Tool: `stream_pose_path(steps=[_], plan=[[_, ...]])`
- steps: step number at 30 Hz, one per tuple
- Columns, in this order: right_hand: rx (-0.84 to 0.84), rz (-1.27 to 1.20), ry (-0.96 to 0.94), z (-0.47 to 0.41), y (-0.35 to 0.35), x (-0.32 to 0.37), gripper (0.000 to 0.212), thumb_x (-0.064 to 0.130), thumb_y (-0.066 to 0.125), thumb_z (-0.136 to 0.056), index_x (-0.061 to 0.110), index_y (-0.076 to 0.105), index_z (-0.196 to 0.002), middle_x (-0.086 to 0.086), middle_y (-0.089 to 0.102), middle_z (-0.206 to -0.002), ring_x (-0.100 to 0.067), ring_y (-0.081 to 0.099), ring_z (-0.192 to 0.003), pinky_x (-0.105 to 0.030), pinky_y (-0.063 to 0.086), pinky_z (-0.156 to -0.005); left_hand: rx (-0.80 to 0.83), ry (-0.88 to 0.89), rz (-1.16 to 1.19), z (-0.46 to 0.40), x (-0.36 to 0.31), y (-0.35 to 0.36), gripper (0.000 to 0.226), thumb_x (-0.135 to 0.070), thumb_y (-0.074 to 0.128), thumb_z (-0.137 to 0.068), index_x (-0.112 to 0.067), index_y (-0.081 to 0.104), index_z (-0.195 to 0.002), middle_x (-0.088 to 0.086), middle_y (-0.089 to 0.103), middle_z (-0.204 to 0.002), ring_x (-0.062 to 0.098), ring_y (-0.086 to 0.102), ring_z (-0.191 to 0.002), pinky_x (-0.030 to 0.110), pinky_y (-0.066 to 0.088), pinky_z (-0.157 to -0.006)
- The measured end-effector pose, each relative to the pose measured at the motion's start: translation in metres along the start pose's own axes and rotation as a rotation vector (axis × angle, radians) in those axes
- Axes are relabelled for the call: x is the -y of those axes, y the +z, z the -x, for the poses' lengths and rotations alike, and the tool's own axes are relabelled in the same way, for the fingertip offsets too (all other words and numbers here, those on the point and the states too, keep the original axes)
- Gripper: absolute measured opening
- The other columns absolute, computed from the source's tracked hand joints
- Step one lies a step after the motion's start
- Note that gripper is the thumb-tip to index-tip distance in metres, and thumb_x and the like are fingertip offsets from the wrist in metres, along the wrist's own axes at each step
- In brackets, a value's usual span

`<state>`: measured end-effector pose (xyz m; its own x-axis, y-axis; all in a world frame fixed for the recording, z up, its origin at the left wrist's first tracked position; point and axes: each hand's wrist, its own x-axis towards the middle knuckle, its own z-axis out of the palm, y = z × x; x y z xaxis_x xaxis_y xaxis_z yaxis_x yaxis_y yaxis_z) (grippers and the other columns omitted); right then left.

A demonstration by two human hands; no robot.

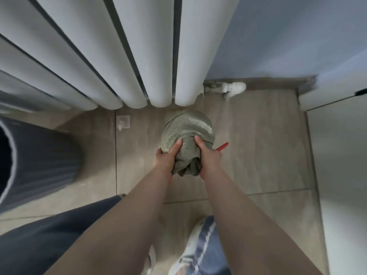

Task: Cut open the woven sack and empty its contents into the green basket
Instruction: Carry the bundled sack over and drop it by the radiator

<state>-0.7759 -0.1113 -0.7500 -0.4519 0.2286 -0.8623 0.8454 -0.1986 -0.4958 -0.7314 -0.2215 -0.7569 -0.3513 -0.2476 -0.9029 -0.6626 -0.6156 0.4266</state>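
Grey-green woven plastic sack sits uncut on the tiled floor, left hand and right hand both clutching its bunched neck; cutting and emptying remain.

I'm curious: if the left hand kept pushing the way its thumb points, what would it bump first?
The left hand already grips the woven sack; beyond the sack likely comes the white radiator, though depth is unclear.

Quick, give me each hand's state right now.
Left hand: closed, gripping the woven sack at its bunched neck.
Right hand: closed on the sack too, with a red tool poking out beside it.
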Motion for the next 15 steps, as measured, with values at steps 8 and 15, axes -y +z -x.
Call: stream_pose_path(steps=[8,15], plan=[[0.084,0.072,-0.248,-0.108,0.027,0.01,0.088,0.046,0.092,-0.05,0.003,0.059,-0.12,-0.005,0.074,-0.104,-0.014,0.073,-0.09,-0.035,0.06,-0.082,0.009,0.18,-0.01,-0.092,-0.004,0.03,0.109,-0.056,0.09,-0.043,-0.013,0.041,-0.131,0.005,0.061,-0.122,0.021,0.064,-0.107,0.043,0.055,-0.093],[0.107,0.226,-0.35,-0.123,0.022,0.018,0.115,0.073,0.085,-0.033,0.008,0.053,-0.123,-0.003,0.069,-0.113,-0.013,0.069,-0.099,-0.036,0.058,-0.087,-0.148,0.286,-0.22,-0.103,-0.005,0.033,0.114,-0.083,0.075,-0.038,-0.025,0.045,-0.132,-0.001,0.061,-0.124,0.024,0.057,-0.116,0.045,0.052,-0.095]])
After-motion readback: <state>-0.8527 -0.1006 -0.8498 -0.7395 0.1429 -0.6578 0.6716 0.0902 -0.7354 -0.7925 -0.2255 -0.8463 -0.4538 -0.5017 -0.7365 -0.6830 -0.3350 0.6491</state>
